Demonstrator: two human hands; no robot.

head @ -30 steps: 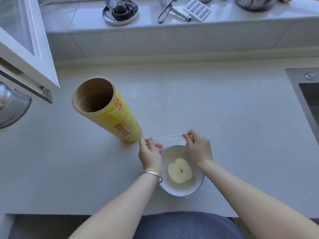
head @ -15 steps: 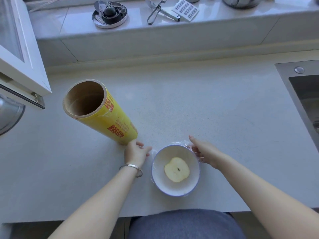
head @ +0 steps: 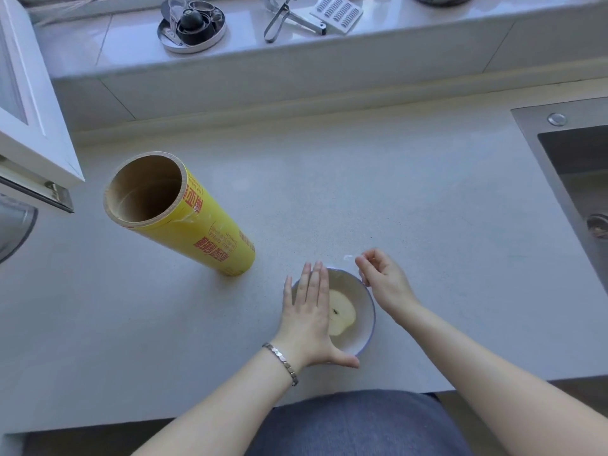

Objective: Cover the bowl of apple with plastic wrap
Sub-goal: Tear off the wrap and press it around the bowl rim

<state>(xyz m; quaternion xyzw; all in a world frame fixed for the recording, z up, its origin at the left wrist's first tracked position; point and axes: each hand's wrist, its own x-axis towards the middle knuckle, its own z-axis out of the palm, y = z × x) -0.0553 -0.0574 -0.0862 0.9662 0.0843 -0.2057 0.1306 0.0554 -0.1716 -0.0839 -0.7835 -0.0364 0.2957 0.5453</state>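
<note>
A white bowl (head: 363,311) with a blue rim sits near the counter's front edge, holding half an apple (head: 343,315), cut face up. Clear plastic wrap lies over the bowl; a crumpled bit of wrap (head: 348,258) sticks out at the far rim. My left hand (head: 309,320) lies flat and open on the bowl's left half, fingers together, thumb at the near rim. My right hand (head: 385,281) is at the bowl's far right rim, fingers curled and pinching the wrap edge. The yellow plastic wrap roll (head: 194,222) stands upright to the left.
A steel sink (head: 575,179) is set into the counter at right. An open white window frame (head: 29,126) juts in at left. On the raised ledge behind are a round metal tray (head: 192,26), a peeler (head: 279,18) and a grater (head: 335,11).
My left hand left the roll's base and now lies flat on top of the bowl. My right hand shifted along the far right rim. The wrap, held stretched above a second ago, now lies over the bowl.
</note>
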